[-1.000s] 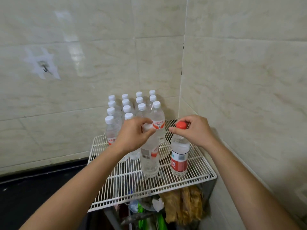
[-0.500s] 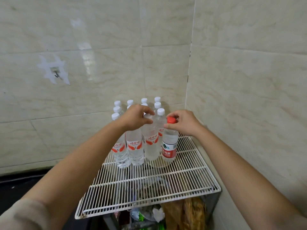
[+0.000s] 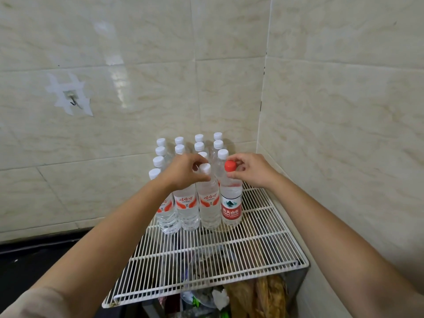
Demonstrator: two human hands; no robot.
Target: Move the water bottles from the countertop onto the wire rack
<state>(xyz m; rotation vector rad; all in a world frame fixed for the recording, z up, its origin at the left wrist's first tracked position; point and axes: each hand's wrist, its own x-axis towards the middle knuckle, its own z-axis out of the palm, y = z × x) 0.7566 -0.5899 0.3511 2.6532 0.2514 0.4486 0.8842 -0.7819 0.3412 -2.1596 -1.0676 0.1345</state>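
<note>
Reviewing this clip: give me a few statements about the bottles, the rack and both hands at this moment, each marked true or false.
1. The red-capped bottle stands upright on the wire rack. True.
2. The left hand rests flat on the bare wire. False: it is at the neck of a white-capped bottle.
3. The right hand has its fingers at the red cap. True.
4. The red-capped bottle is at the left end of the front row. False: it is at the right end.
5. Every bottle has a white cap. False: one cap is red.
</note>
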